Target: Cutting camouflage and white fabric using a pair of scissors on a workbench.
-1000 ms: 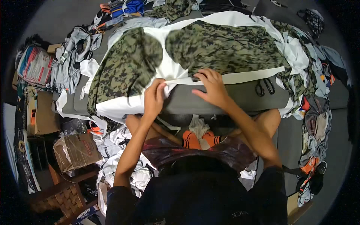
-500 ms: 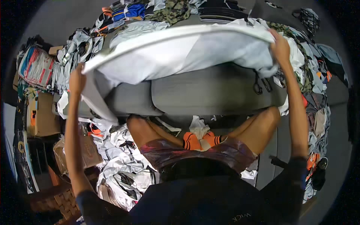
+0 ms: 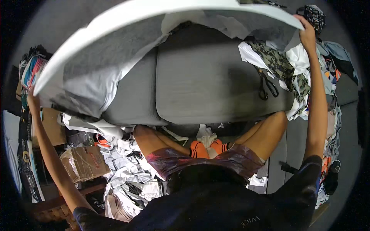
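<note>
A long white cloth (image 3: 154,11) is stretched in an arc above the grey cushions, its near edge raised and its thinner, greyish part hanging beyond. At the far left my left hand (image 3: 33,101) is closed on one end of it. My right hand (image 3: 307,35) pinches the other end at the upper right, arm stretched out. Dark-handled scissors (image 3: 266,84) lie on the right of the cushion (image 3: 204,77), beside camouflage cloth (image 3: 271,57). What the cloth covers at the far side is hidden.
Crumpled white garments (image 3: 131,169) are heaped at my left, next to a cardboard box (image 3: 86,163). More clothing (image 3: 331,88) is piled along the right. My crossed legs and orange socks (image 3: 199,149) are just in front of the cushions. A patterned bag (image 3: 312,17) lies at the far right.
Both hands have moved outward, the left one also lower and the right one higher. The white cloth is spread wider and lifted, uncovering more cushion, the scissors and camouflage cloth.
</note>
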### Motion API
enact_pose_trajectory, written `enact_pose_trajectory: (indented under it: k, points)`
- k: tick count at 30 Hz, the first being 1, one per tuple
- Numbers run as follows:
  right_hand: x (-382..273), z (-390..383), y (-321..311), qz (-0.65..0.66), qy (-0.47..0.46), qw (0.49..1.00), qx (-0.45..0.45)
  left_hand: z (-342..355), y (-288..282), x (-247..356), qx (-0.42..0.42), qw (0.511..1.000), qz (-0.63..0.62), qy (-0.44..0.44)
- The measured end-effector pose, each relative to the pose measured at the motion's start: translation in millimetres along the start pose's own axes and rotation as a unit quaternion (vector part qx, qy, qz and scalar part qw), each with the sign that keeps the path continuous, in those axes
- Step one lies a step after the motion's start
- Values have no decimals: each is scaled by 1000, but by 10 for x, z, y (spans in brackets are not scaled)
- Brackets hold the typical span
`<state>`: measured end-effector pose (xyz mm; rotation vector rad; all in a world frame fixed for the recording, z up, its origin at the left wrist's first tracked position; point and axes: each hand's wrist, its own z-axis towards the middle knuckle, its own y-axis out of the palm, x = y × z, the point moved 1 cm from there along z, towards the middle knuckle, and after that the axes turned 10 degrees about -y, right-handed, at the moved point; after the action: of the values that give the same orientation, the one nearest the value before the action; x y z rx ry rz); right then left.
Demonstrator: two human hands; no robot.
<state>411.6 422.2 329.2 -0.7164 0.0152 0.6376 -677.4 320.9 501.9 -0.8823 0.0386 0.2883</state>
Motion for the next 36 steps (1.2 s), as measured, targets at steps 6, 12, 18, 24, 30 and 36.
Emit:
enact_pose_trajectory:
  k: [6, 12, 18, 24, 30, 36]
  points:
    - [70, -786, 499, 65, 124, 988, -65, -1147, 601, 350, -136, 981, -113, -79]
    - [168, -1126, 899, 109, 134, 979, -112, -1695, 595, 1022, -149, 976, -114, -109]
    - [90, -1357, 980, 113, 147, 966, -182, -2056, 735, 747, -171, 973, -79, -130]
    - [-54, -1621, 907, 80, 153, 961, -216, -2282, 859, 305, -197, 970, -51, -135]
    - [-779, -2368, 821, -113, 148, 982, -23, -2809, 1053, 117, -215, 965, -25, -147]
    - [-969, -2454, 861, -85, 193, 957, -199, -2687, 1284, 483, -186, 980, -35, -62]
